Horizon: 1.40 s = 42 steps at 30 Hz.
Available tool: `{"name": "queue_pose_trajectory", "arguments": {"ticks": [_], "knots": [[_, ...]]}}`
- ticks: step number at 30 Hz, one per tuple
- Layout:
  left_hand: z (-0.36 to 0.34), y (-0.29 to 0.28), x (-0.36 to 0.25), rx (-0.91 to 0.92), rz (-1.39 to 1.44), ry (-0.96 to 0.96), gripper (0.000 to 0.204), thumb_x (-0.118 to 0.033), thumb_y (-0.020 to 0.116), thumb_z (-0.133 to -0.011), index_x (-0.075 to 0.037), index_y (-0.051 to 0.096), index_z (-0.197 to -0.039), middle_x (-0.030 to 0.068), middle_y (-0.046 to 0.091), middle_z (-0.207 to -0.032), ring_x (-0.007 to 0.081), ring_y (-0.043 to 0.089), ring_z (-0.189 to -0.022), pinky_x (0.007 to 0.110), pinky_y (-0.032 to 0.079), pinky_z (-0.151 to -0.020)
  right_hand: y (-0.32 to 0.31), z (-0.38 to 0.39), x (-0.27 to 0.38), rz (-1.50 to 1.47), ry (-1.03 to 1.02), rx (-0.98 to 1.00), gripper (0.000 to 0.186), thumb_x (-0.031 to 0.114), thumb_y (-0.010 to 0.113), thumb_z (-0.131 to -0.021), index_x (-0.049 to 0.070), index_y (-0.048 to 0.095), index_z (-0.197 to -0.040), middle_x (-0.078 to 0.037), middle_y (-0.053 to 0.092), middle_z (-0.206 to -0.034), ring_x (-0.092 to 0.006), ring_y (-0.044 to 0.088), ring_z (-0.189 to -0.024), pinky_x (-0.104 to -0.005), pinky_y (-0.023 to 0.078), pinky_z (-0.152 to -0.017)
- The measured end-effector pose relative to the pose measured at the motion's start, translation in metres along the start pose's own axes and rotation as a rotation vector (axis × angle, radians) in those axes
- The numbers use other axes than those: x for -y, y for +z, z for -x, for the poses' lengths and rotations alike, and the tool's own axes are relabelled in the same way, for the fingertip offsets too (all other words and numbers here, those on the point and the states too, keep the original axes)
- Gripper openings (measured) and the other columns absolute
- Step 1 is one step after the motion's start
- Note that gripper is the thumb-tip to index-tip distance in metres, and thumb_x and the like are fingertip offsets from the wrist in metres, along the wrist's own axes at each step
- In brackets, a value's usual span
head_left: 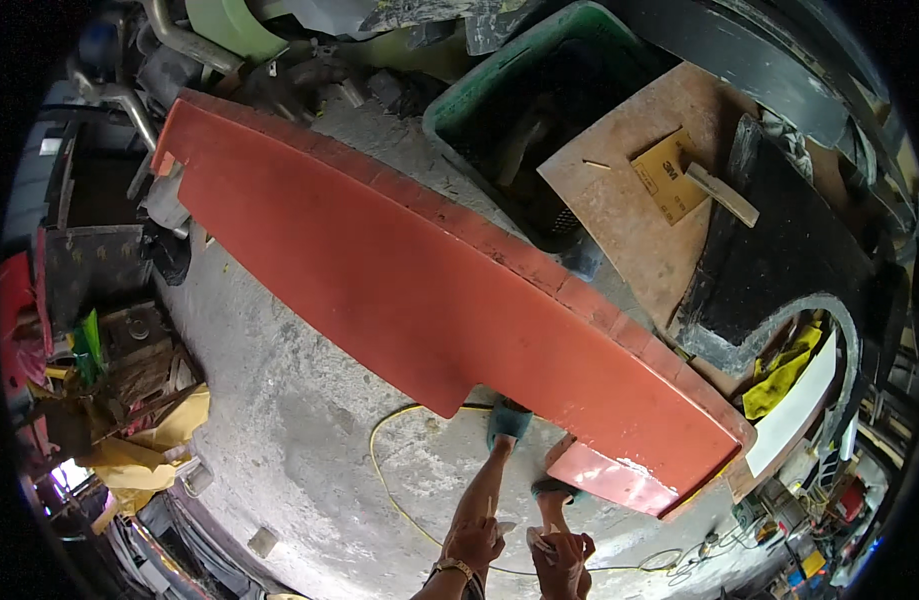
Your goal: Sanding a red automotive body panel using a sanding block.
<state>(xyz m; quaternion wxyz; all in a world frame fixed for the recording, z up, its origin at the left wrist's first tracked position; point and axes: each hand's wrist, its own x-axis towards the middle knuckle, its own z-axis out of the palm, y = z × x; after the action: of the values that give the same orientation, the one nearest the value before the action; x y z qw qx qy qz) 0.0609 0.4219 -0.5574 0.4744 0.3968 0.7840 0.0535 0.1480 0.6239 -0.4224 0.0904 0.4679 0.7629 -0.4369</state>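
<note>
Below the long red-orange panel [389,270] my left hand [475,545] is closed on a small pale object with a thin stick-like part, which I cannot make out. My right hand [561,560] is beside it, fingers curled round another small light object, also too small to name. Both are held in front of me, apart from each other and from the panel. The panel runs diagonally across the view, with worn patches along its upper edge and a pale glossy patch [629,475] near its lower right end. My feet in dark sandals [507,425] show below it.
A green crate [454,110], a tan board [609,235] with sandpaper [659,180] and a wooden block [719,195], and a black curved part [769,240] lie beyond the panel. Brown paper [169,420] and clutter line the left. A yellow hose [379,460] crosses the concrete floor.
</note>
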Motion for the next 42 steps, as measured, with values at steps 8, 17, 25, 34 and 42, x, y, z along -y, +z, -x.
{"name": "queue_pose_trajectory", "arguments": {"ticks": [8, 17, 25, 34, 42], "knots": [[-0.009, 0.004, -0.027, -0.046, -0.056, 0.077, 0.041, -0.041, 0.063, -0.085, -0.009, 0.059, -0.111, 0.0149, 0.067, -0.098, 0.0348, 0.066, -0.088, 0.052, 0.052, -0.079, 0.040, 0.037, -0.077, 0.015, 0.193, -0.220, 0.026, 0.022, 0.081, -0.077, 0.010, 0.066, -0.093, -0.004, 0.064, -0.085, -0.0252, 0.060, -0.085, -0.0448, 0.034, -0.094], [-0.002, 0.003, -0.046, 0.065, -0.175, 0.026, 0.046, -0.033, 0.067, -0.078, -0.003, 0.062, -0.113, 0.0194, 0.064, -0.104, 0.0381, 0.065, -0.093, 0.048, 0.051, -0.087, 0.007, 0.054, -0.083, -0.175, 0.270, -0.208, 0.060, 0.020, 0.080, -0.081, 0.008, 0.048, -0.129, -0.002, 0.067, -0.094, -0.0267, 0.059, -0.100, -0.0498, 0.031, -0.100], [-0.001, 0.018, -0.050, 0.173, -0.348, 0.088, 0.048, -0.034, 0.068, -0.078, -0.004, 0.060, -0.115, 0.0200, 0.064, -0.107, 0.0375, 0.064, -0.097, 0.050, 0.050, -0.087, 0.029, 0.108, -0.109, -0.258, 0.427, -0.293, 0.052, 0.021, 0.080, -0.080, 0.008, 0.055, -0.123, 0.000, 0.068, -0.092, -0.0219, 0.063, -0.097, -0.0505, 0.030, -0.104], [-0.010, 0.014, -0.064, 0.315, -0.449, 0.142, 0.065, -0.032, 0.071, -0.077, -0.002, 0.052, -0.132, 0.0280, 0.042, -0.147, 0.0411, 0.059, -0.116, 0.052, 0.052, -0.083, 0.045, 0.131, -0.140, -0.323, 0.642, -0.444, 0.023, 0.028, 0.082, -0.076, 0.013, 0.069, -0.087, -0.003, 0.066, -0.085, -0.0277, 0.061, -0.089, -0.0487, 0.037, -0.092], [-0.010, 0.016, -0.069, 0.181, -0.509, 0.213, 0.045, -0.034, 0.069, -0.077, -0.005, 0.061, -0.111, 0.0164, 0.064, -0.101, 0.0356, 0.065, -0.090, 0.050, 0.050, -0.073, 0.013, 0.098, -0.160, -0.091, 0.403, -0.470, 0.023, 0.022, 0.079, -0.079, 0.009, 0.065, -0.091, -0.003, 0.065, -0.089, -0.0279, 0.060, -0.088, -0.0461, 0.037, -0.092]]}}
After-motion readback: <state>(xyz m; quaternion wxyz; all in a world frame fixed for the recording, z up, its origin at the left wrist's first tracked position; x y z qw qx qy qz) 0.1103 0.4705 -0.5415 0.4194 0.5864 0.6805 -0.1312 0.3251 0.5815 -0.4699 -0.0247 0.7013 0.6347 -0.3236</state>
